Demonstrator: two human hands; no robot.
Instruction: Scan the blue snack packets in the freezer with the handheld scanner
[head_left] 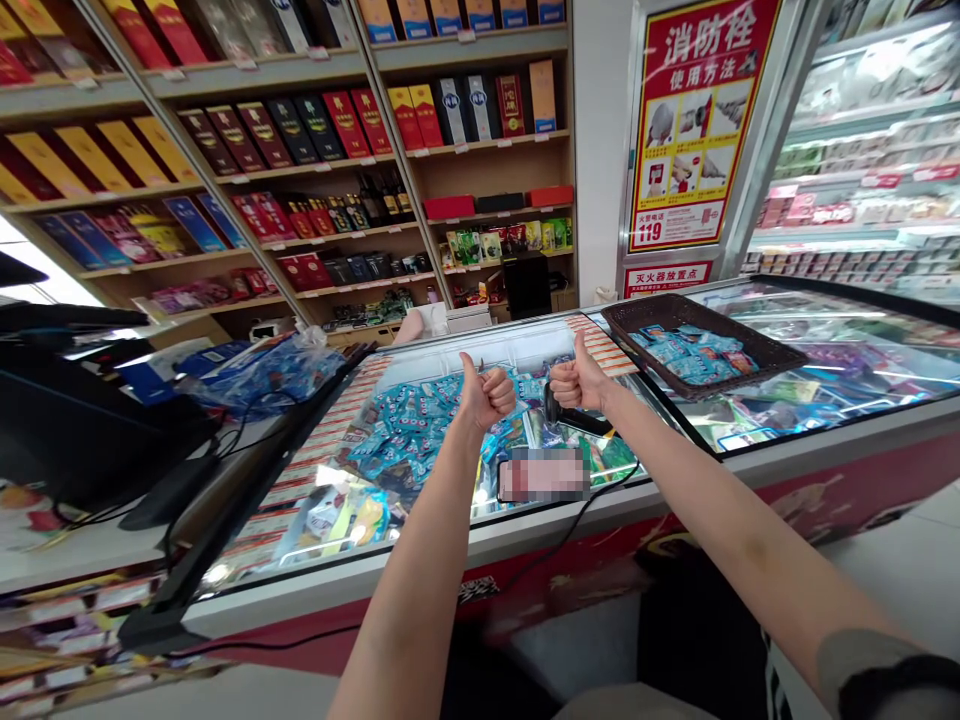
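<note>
I see the left hand (489,393) in a fist, thumb up, over the glass-topped case (300,588); blue packets (412,425) lie spread around it, mostly left. Right hand (579,385) likewise: fingers curled in, thumb up, by a black handheld device (591,423); I can't tell if they touch. Phone (544,475) lies on the near side, screen pixelated. Far right, a dark basket (780,355) holds more blue packets.

Left hand (486,397), right hand (579,384), fingers (501,390) curled, thumbs (468,372) up, blue packets (405,430), brown basket (769,345)
</note>
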